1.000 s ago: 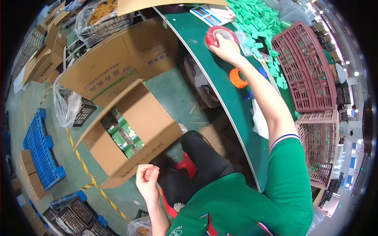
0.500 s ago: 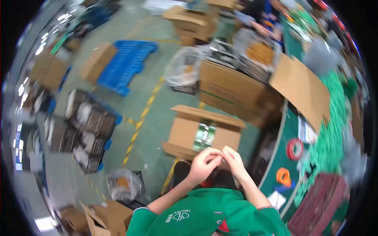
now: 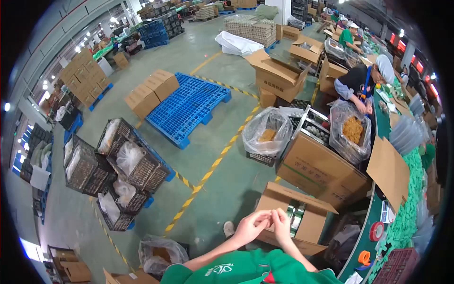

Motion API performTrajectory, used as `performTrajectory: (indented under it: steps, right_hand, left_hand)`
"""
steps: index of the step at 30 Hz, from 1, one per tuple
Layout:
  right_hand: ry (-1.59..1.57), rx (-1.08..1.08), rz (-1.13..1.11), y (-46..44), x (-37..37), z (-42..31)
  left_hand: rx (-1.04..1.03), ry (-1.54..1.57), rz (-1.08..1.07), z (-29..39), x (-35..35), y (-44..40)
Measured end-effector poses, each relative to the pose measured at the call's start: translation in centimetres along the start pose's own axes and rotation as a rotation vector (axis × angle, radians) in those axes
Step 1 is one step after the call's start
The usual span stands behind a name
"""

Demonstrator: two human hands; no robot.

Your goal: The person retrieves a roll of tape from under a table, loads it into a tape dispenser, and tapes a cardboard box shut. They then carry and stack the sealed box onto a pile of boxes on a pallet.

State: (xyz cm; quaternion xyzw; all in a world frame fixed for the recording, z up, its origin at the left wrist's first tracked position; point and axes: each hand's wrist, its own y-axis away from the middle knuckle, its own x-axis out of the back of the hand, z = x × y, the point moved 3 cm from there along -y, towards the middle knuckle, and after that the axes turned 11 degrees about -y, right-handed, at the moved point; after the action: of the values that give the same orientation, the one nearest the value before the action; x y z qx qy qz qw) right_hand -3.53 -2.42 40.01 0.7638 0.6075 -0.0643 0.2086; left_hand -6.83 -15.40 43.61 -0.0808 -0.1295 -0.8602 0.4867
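Note:
My left hand (image 3: 251, 227) and my right hand (image 3: 282, 224) meet fingertip to fingertip in front of my body, both closed in a pinch. Anything between the fingers is too small to make out. Just beyond and partly under them stands an open cardboard carton (image 3: 314, 222) with its flaps spread. Inside it lie several shiny green-and-white packs (image 3: 296, 218), partly covered by my right hand.
To the right runs a green worktable (image 3: 347, 258) with red tape (image 3: 376, 231), an orange tape ring (image 3: 364, 258) and green pieces (image 3: 402, 189). A large carton (image 3: 321, 165) stands ahead. Black crates (image 3: 142, 165) and a blue pallet (image 3: 189, 106) sit left. A co-worker (image 3: 354, 85) works ahead right.
My view has swung up and to the left, so more of the hall shows and the carton sits lower right. My hands stay pinched together.

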Motion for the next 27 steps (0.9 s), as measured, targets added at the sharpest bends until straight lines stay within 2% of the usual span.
performTrajectory:
  steps: [1, 4, 7, 8, 9, 10, 11, 13, 14, 17, 19, 22, 27]
  right_hand:
    - [-0.002, 0.000, -0.004, -1.9, -4.2, 0.9]
    - [0.089, -0.092, -0.072, -3.4, -9.3, 1.6]
    - [0.139, -0.126, -0.158, -4.6, -13.0, 3.3]
    - [0.182, -0.154, -0.204, -5.2, -14.6, 3.4]
    - [0.229, -0.204, -0.264, -5.5, -16.1, 3.4]
    - [0.297, -0.189, -0.292, -6.0, -17.2, 3.5]
    - [0.200, -0.283, -0.269, -6.4, -18.0, 4.8]
    - [0.288, -0.284, -0.377, -7.2, -20.6, 5.1]
    - [0.172, -0.332, -0.389, -7.2, -22.2, 5.2]
    - [-0.016, -0.436, -0.444, -8.5, -25.3, 7.4]
    - [-0.017, -0.400, -0.569, -9.6, -27.6, 8.0]
    - [0.036, -0.359, -0.746, -11.3, -31.2, 7.9]
    - [0.200, -0.363, -0.884, -16.8, -37.1, 7.9]
  left_hand:
    - [0.024, 0.060, -0.002, -1.2, 4.3, 0.5]
    - [-0.085, -0.211, 0.093, -3.5, 9.5, 1.8]
    - [-0.185, -0.455, 0.290, -4.6, 13.3, 2.3]
    - [0.009, -0.331, 0.232, -6.7, 14.1, 2.4]
    - [0.034, -0.288, 0.239, -7.7, 15.2, 2.6]
    - [-0.005, -0.100, 0.296, -8.3, 15.8, 2.8]
    - [-0.038, 0.083, 0.375, -8.5, 16.7, 3.4]
    - [0.012, 0.141, 0.337, -9.1, 18.0, 4.1]
    - [0.020, 0.130, 0.396, -8.7, 19.3, 4.4]
    - [0.064, 0.024, 0.553, -7.8, 23.0, 5.8]
    - [0.085, -0.089, 0.658, -7.9, 25.3, 5.9]
    - [0.105, -0.359, 0.865, -8.7, 28.5, 5.5]
    - [0.148, -0.436, 0.979, -8.8, 34.7, 3.3]
